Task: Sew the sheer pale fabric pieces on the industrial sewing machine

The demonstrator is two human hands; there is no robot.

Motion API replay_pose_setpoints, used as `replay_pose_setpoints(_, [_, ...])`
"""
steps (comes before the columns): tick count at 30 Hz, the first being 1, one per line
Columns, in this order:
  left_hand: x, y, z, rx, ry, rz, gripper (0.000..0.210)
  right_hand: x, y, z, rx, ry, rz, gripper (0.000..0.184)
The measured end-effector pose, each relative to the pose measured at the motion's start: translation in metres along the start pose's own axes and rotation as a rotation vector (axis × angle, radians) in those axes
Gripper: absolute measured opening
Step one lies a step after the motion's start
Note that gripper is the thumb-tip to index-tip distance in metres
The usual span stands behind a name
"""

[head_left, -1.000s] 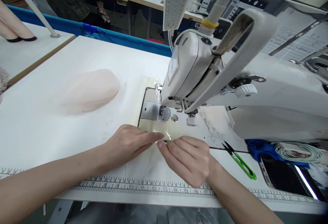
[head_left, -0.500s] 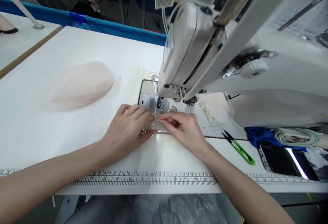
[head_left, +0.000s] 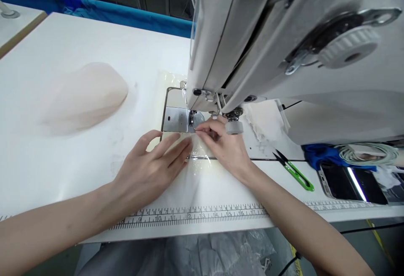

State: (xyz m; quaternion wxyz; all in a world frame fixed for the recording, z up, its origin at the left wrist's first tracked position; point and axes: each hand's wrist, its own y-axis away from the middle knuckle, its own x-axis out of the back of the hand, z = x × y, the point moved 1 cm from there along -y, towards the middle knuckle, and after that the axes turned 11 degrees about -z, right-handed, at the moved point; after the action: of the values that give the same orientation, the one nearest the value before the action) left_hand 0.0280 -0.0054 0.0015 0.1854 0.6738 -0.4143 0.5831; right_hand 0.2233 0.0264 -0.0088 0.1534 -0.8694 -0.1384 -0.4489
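My left hand (head_left: 156,164) lies palm down on the sewing machine's bed, its fingers stretched out and slightly apart. Under and beside its fingertips runs glossy clear plastic film (head_left: 202,164). To the right, my right hand (head_left: 225,147) pinches with thumb and forefinger just in front of the presser foot (head_left: 191,118). Whatever is in that pinch is too small or too see-through to make out. A metal needle plate (head_left: 175,118) shows beyond my left fingertips. The sewing machine head (head_left: 217,44) hangs close above my right hand.
A sheer beige fabric piece (head_left: 91,95) lies on the white table at left. Folded pale cloth (head_left: 267,120) sits under the machine arm. Green thread snips (head_left: 296,173), a phone (head_left: 350,183) and a blue cloth (head_left: 318,156) lie at right. A printed ruler (head_left: 189,217) runs along the front edge.
My head view has moved closer to the machine. My left hand has flattened and spread its fingers, while my right pinch has shifted forward, nearer the presser foot.
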Motion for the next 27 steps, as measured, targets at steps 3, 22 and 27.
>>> replay_pose_setpoints(3, [-0.005, -0.005, -0.006, 0.009, 0.047, -0.009, 0.026, 0.002, 0.008, -0.005, 0.175, 0.240, 0.016, 0.023])
replay_pose_setpoints(22, [-0.011, -0.015, -0.012, 0.072, 0.039, -0.024, 0.029, 0.000, 0.005, -0.002, 0.252, 0.634, 0.046, 0.023])
replay_pose_setpoints(27, [-0.010, -0.015, -0.010, 0.087, 0.042, -0.022, 0.030, 0.001, 0.003, -0.003, 0.243, 0.621, 0.069, 0.021])
